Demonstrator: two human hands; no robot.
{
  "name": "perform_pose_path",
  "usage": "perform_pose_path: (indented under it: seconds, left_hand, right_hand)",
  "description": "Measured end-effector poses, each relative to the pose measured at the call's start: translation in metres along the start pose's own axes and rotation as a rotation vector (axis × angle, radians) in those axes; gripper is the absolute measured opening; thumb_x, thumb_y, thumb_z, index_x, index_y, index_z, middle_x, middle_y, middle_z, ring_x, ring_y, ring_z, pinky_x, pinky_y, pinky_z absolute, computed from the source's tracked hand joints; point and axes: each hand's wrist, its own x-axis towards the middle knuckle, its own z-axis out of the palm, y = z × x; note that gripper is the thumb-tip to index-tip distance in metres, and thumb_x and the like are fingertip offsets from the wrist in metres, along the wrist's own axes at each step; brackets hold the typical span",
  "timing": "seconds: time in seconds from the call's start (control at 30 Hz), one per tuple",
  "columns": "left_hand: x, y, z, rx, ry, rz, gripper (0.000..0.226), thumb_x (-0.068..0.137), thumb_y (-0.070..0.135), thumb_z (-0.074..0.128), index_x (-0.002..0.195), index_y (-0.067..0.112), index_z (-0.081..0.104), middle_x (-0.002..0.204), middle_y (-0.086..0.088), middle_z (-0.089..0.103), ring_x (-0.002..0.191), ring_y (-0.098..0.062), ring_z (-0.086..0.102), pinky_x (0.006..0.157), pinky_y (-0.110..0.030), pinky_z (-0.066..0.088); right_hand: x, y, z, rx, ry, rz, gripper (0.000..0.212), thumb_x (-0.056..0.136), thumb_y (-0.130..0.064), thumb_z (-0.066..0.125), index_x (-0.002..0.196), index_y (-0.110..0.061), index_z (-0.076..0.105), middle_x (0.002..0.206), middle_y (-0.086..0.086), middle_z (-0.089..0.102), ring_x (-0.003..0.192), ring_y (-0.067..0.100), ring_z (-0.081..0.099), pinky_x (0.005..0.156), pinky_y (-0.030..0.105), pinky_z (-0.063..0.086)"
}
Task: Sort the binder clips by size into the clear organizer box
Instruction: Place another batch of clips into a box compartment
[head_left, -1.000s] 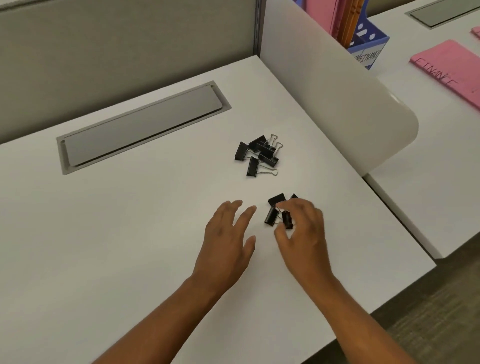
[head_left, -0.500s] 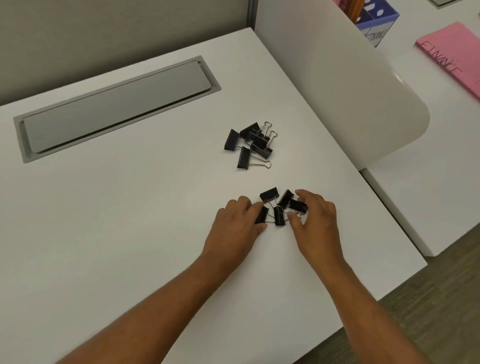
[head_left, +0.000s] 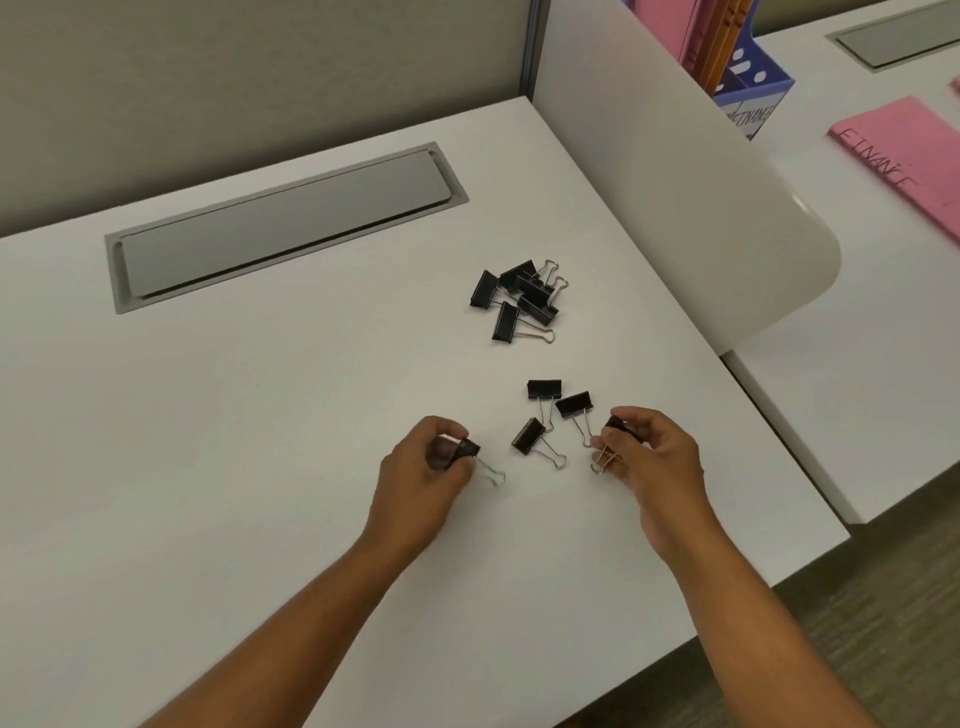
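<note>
- You can read "FINANCE", handwritten, on the pink folder (head_left: 904, 166).
- On the blue file holder (head_left: 753, 106) you see handwriting, only partly legible.

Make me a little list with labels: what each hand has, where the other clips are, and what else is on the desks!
Left hand: pinches one black clip, its wire handle pointing right.
Right hand: holds another black clip.
Loose clips: three lie apart on the desk between the hands.
Pile of clips: sits farther back, clips overlapping.
Organizer box: not in view.
Grey cover: set into the desk, at the back.
Pink folder: on the next desk, to the right.
Divider: white, between the desks.
</note>
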Motion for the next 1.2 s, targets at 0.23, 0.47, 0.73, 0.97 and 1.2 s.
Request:
perform_pose_path:
  seconds: [0.23, 0.47, 0.73, 0.97, 1.2]
  left_hand:
    - [-0.041, 0.016, -0.015, -0.472, -0.001, -0.237, 0.027, 0.095, -0.006, 0.053, 0.103, 0.01, 0.074, 0.09, -0.008, 0.07, 0.082, -0.027, 0.074, 0.08, -0.043, 0.055]
    - [-0.073, 0.013, -0.039, -0.409, -0.045, -0.227, 0.017, 0.093, 0.008, 0.068, 0.105, 0.018, 0.075, 0.09, -0.001, 0.067, 0.078, -0.017, 0.064, 0.072, -0.033, 0.052]
    - [-0.097, 0.001, -0.048, -0.239, -0.197, -0.158, 0.018, 0.086, 0.032, 0.082, 0.081, 0.017, 0.075, 0.076, 0.004, 0.066, 0.067, -0.015, 0.051, 0.066, -0.033, 0.039]
    - [-0.105, -0.008, -0.068, -0.263, -0.105, -0.179, 0.017, 0.089, 0.032, 0.079, 0.08, 0.018, 0.074, 0.075, 0.005, 0.064, 0.07, -0.016, 0.051, 0.069, -0.035, 0.036]
    - [-0.119, -0.02, -0.092, -0.306, -0.055, -0.2, 0.018, 0.089, 0.03, 0.079, 0.077, 0.019, 0.071, 0.075, 0.004, 0.062, 0.069, -0.018, 0.049, 0.068, -0.035, 0.035]
  right_hand:
    - [-0.047, 0.012, 0.032, -0.026, -0.155, 0.171, 0.03, 0.088, 0.008, 0.043, 0.088, -0.01, 0.067, 0.074, 0.007, 0.057, 0.058, 0.018, 0.052, 0.058, 0.034, 0.036]
    - [-0.085, 0.012, 0.061, -0.159, -0.385, 0.054, 0.021, 0.089, -0.002, 0.074, 0.108, -0.01, 0.07, 0.099, 0.012, 0.076, 0.091, 0.028, 0.076, 0.086, 0.042, 0.064]
    - [-0.112, 0.013, 0.072, -0.283, -0.543, -0.074, 0.012, 0.089, -0.02, 0.081, 0.095, -0.012, 0.074, 0.086, 0.0, 0.079, 0.076, 0.001, 0.069, 0.065, 0.011, 0.048]
    - [-0.044, 0.028, 0.06, -1.02, -0.091, -0.75, 0.038, 0.088, -0.031, 0.08, 0.123, -0.022, 0.067, 0.121, 0.0, 0.065, 0.109, 0.023, 0.054, 0.092, 0.033, 0.048]
    - [-0.016, 0.041, 0.065, -1.205, -0.065, -0.813, 0.041, 0.085, -0.021, 0.082, 0.122, -0.016, 0.066, 0.121, 0.007, 0.068, 0.109, 0.033, 0.054, 0.088, 0.048, 0.051]
